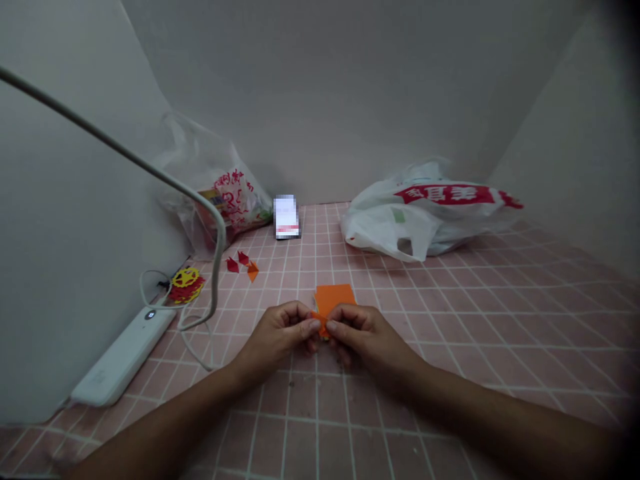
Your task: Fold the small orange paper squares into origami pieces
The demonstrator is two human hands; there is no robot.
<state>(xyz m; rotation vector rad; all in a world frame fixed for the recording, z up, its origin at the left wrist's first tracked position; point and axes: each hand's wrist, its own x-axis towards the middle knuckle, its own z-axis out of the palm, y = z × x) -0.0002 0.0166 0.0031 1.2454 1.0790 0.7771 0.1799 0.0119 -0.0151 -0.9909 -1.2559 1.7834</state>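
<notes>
Between my two hands is a small folded piece of orange paper. My left hand pinches its left side between thumb and fingers. On the right side, my right hand grips it the same way, with the thumb on top. Just behind the fingers lies a stack of square paper, orange on top, partly hidden by my hands. Farther off to the left sit small folded paper pieces: an orange one and two red ones.
A white power strip with a looping cable lies at left, near red and yellow cut-outs. Toward the back wall are a clear plastic bag, a lit phone and a white plastic bag. The tabletop is pink with white grid lines.
</notes>
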